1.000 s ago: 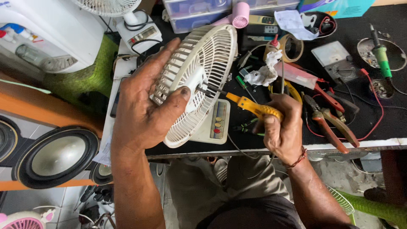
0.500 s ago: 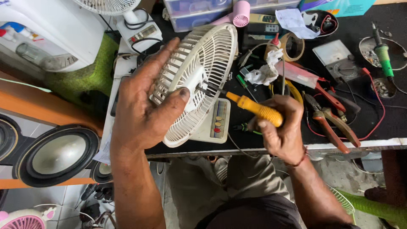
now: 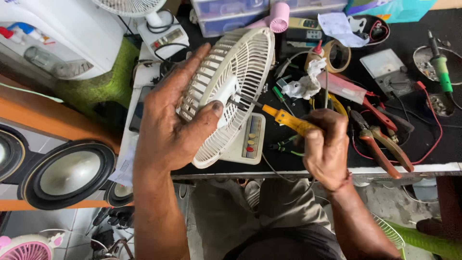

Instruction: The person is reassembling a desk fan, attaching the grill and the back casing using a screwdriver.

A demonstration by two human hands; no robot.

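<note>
Risk: the yellow-handled screwdriver (image 3: 288, 120) tip sits at the hub of the round cream plastic fan grille (image 3: 231, 91), which is held tilted in the air, unsupported. If the tip slips off, it likely jabs the left thumb right beside it or cracks a thin rib.

Left hand (image 3: 168, 130): spread wide, palm cupping the grille's rim, thumb pressed near the hub. Right hand (image 3: 325, 144): closed tight round the screwdriver handle.

Grille hangs over the black worktop (image 3: 433, 144), near its front edge, above a cream control panel (image 3: 248, 139).
</note>
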